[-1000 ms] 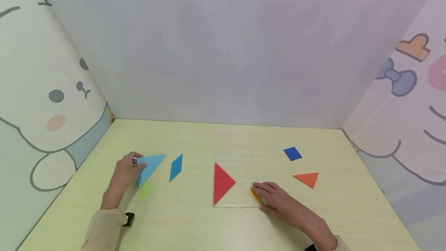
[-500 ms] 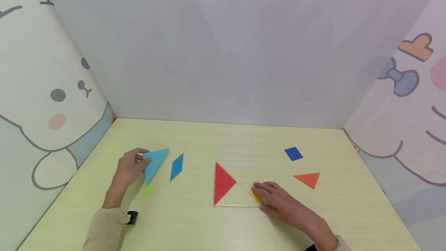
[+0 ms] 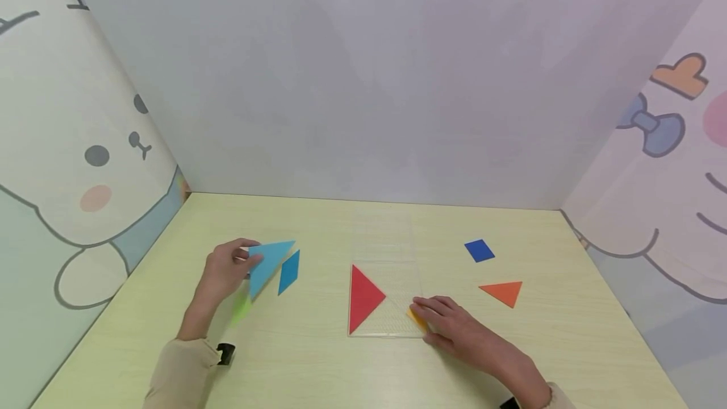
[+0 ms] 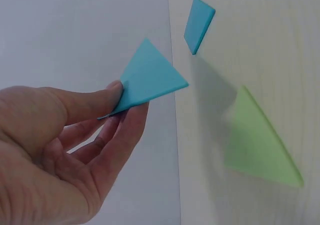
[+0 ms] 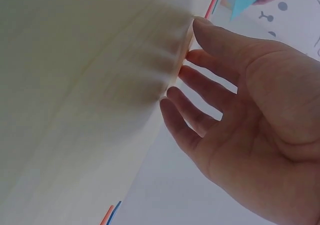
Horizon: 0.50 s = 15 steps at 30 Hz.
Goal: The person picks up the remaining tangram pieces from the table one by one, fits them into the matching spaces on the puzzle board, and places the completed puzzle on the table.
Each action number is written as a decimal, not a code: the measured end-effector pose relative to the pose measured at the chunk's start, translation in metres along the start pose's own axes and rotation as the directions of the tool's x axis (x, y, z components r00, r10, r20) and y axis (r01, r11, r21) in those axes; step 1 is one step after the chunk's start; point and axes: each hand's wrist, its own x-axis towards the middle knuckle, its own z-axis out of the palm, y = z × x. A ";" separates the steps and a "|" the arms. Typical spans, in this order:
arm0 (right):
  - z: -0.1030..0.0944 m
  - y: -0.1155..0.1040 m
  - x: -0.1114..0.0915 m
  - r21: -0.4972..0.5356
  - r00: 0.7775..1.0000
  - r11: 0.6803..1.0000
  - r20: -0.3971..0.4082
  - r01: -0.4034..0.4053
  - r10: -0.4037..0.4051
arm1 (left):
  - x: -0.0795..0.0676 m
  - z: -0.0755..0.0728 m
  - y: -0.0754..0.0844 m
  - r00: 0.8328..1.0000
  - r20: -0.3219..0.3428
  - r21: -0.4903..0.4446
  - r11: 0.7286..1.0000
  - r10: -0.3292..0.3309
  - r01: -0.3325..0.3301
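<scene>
My left hand (image 3: 223,273) pinches a light blue triangle tile (image 3: 269,262) between thumb and fingers; the left wrist view shows it tilted and raised off the table, casting a shadow. Beneath and nearer lies a light green tile (image 4: 257,145). A blue parallelogram tile (image 3: 289,272) lies just right of the held triangle. The fingers of my right hand (image 3: 460,331) rest loosely bent on a yellow tile (image 3: 416,318), mostly hidden, in the right front corner of a clear tray (image 3: 383,262). A red triangle tile (image 3: 365,298) lies along that tray's left side.
To the right on the pale wooden table (image 3: 318,371) lie a dark blue square tile (image 3: 479,250) and an orange triangle tile (image 3: 504,293). A grey wall (image 3: 363,93) rises behind, with cartoon-printed panels at both sides.
My left hand has lifted the light blue triangle and carried it to the right, towards the blue parallelogram. The right hand has kept its place on the yellow tile.
</scene>
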 end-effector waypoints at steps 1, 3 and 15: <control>0.000 0.000 0.000 -0.001 1.000 1.000 -0.001 0.001 -0.001 | 0.000 0.001 0.001 1.000 0.001 -0.001 1.000 0.002 -0.002; 0.000 0.000 0.000 0.000 1.000 1.000 0.000 0.003 -0.003 | 0.000 0.004 0.003 1.000 0.010 -0.015 1.000 0.009 -0.009; -0.001 0.002 -0.002 0.022 1.000 1.000 0.002 0.009 -0.009 | -0.003 0.022 0.024 0.997 0.065 -0.056 0.998 0.043 -0.040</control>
